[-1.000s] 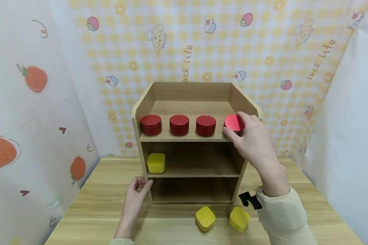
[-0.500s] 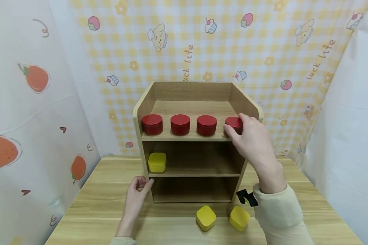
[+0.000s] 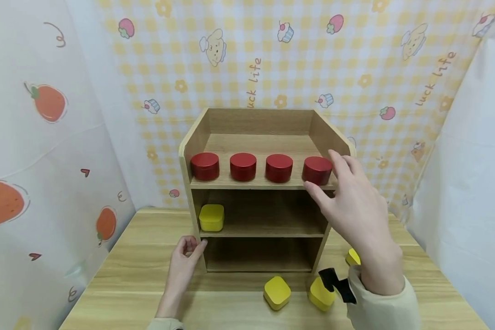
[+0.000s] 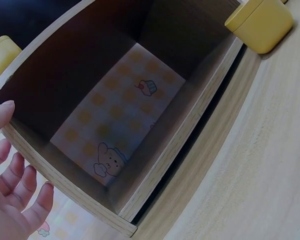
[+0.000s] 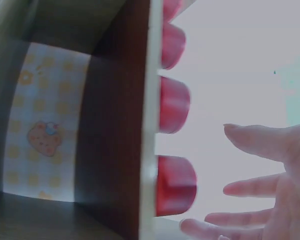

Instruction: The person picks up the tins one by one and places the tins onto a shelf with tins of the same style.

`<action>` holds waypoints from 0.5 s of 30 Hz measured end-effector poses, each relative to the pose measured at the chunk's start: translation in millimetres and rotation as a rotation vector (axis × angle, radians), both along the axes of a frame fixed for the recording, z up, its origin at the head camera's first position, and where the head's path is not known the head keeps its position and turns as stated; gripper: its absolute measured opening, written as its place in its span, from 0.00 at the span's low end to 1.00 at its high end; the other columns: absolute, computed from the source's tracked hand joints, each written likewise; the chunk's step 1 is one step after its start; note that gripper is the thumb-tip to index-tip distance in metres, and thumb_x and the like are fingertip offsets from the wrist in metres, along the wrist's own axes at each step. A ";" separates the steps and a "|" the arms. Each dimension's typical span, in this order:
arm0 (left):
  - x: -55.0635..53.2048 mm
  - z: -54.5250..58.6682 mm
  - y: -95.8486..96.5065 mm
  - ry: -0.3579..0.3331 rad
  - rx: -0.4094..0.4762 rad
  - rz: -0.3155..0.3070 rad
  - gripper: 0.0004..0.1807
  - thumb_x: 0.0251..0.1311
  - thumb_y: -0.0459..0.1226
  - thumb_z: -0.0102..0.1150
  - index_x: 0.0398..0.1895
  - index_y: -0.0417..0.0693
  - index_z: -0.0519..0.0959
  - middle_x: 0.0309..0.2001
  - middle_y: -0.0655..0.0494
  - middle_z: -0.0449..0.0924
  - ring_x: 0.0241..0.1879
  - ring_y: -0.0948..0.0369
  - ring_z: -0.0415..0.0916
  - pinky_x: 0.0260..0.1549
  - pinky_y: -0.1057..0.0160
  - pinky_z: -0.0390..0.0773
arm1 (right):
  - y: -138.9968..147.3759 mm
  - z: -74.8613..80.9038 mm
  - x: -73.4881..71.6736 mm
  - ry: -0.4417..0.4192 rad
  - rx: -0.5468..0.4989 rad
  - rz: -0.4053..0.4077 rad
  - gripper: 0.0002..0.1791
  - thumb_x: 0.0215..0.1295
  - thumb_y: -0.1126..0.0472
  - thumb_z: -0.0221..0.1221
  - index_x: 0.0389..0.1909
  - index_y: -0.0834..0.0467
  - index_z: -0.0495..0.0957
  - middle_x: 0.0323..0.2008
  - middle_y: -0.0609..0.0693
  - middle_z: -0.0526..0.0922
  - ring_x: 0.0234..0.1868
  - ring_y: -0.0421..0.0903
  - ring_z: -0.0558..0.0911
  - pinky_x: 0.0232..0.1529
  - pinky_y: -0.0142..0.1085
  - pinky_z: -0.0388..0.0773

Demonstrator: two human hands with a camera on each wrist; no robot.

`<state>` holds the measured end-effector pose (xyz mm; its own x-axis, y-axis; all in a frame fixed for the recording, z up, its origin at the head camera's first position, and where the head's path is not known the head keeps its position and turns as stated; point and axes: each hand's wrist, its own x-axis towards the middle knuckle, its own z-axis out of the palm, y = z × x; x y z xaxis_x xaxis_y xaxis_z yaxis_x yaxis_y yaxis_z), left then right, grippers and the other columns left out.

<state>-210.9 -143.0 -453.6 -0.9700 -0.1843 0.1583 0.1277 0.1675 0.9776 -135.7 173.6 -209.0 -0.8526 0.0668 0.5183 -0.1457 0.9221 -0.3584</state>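
We saw deep red on the round tins point(image 3: 316, 171), lids and sides alike, and bright yellow on the rounded square boxes point(image 3: 277, 293). The shelf unit point(image 3: 268, 213) was light tan wood grain, darkening to brown inside its lower compartments, while the bench point(image 3: 227, 305) showed a paler, yellowish wood with streaked grain. Behind, we noticed a yellow-and-white checked cloth point(image 3: 309, 68) printed with pink strawberries point(image 3: 126, 28), blue-striped cupcakes point(image 3: 286, 32), yellow flowers point(image 3: 281, 101) and orange-brown lettering point(image 3: 254, 82). The left cloth point(image 3: 37, 151) was white, with orange-red fruit point(image 3: 49, 103) and dark red hearts point(image 3: 35, 256); the right cloth point(image 3: 466, 183) looked white too. We also noted a cream sleeve point(image 3: 383, 305) and a black strap point(image 3: 346, 291).
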 end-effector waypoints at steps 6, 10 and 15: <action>-0.1 -0.5 -0.9 -0.005 0.001 -0.005 0.18 0.62 0.44 0.65 0.41 0.42 0.70 0.40 0.52 0.69 0.40 0.59 0.68 0.35 0.68 0.69 | 2.7 -5.2 19.3 0.038 0.027 0.030 0.37 0.65 0.38 0.58 0.69 0.51 0.65 0.58 0.54 0.71 0.34 0.48 0.76 0.23 0.46 0.68; -0.6 -1.4 -2.1 -0.007 -0.007 0.006 0.18 0.62 0.44 0.65 0.41 0.42 0.70 0.40 0.52 0.69 0.41 0.59 0.68 0.36 0.68 0.69 | 8.4 -12.8 25.9 0.057 0.027 0.104 0.32 0.64 0.41 0.61 0.65 0.52 0.71 0.50 0.53 0.76 0.35 0.48 0.76 0.27 0.47 0.70; 0.2 2.3 -0.8 -0.020 -0.029 -0.003 0.18 0.63 0.45 0.64 0.42 0.42 0.70 0.40 0.52 0.69 0.41 0.59 0.67 0.36 0.67 0.68 | 20.8 -29.3 26.6 0.145 0.032 0.291 0.28 0.59 0.54 0.69 0.60 0.55 0.75 0.46 0.48 0.79 0.38 0.44 0.75 0.32 0.40 0.71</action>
<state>-210.6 -143.8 -451.3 -0.9737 -0.1768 0.1437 0.1083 0.1956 0.9747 -109.1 194.4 -238.3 -0.7509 -0.1869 0.6335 -0.4521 0.8447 -0.2866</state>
